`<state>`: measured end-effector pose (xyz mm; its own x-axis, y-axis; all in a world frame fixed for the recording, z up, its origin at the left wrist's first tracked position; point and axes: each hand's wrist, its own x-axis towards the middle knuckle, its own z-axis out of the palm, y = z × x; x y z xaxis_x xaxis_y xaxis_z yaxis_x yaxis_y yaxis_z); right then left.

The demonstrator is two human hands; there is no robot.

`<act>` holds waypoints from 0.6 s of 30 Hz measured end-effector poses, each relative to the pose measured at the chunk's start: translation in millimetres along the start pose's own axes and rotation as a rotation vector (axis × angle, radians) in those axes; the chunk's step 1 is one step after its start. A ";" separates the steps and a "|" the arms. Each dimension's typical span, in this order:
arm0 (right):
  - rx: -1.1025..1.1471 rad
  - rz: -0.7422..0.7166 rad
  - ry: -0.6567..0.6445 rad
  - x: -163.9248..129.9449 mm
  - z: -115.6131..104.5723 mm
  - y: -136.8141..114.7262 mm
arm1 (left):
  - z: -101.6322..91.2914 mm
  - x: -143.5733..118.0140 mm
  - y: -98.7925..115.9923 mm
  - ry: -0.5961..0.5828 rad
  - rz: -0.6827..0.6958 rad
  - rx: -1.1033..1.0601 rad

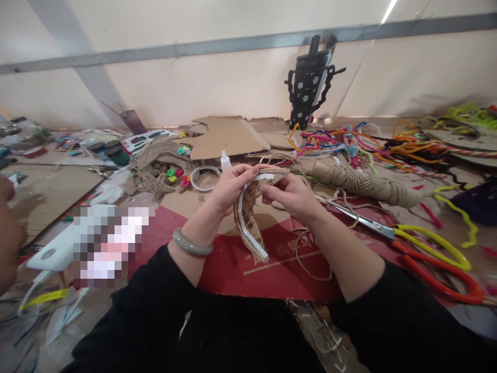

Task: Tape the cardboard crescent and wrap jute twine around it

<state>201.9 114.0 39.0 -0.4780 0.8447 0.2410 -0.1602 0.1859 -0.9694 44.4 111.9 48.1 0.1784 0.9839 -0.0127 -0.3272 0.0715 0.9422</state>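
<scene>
A curved cardboard piece [245,210], printed with dark characters, has a strip of white tape [253,241] along its curve and twine along its outer edge. My left hand [230,189] pinches its upper left part between thumb and fingers. At the upper right end, my right hand [293,196] is closed on the twine beside the cardboard, its thumb bent toward the piece; some of its fingertips are hidden. A loose twine loop [306,269] hangs below that hand over the red board [225,274].
Large scissors [382,228] and a twine-wound tube [365,184] lie right. A white glue bottle [225,161], a white ring [205,177] and a coiled-rope piece [163,155] sit behind my left hand. A black tumbler [306,88] stands at the back. Another person's arm [8,238] shows left.
</scene>
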 end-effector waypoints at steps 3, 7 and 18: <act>-0.003 -0.007 -0.001 0.5 0.7 1.2 | -0.3 0.3 -1.1 -0.004 -0.016 -0.003; 0.015 -0.006 0.007 1.9 1.9 3.6 | -0.9 0.3 -2.3 0.012 -0.003 0.023; 0.006 -0.086 0.087 1.9 0.8 2.3 | -2.1 3.1 -2.4 0.020 0.013 0.023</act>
<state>200.0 115.6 37.2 -0.3857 0.8662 0.3177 -0.2027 0.2564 -0.9451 43.8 115.1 45.0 0.1554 0.9878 -0.0066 -0.3083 0.0548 0.9497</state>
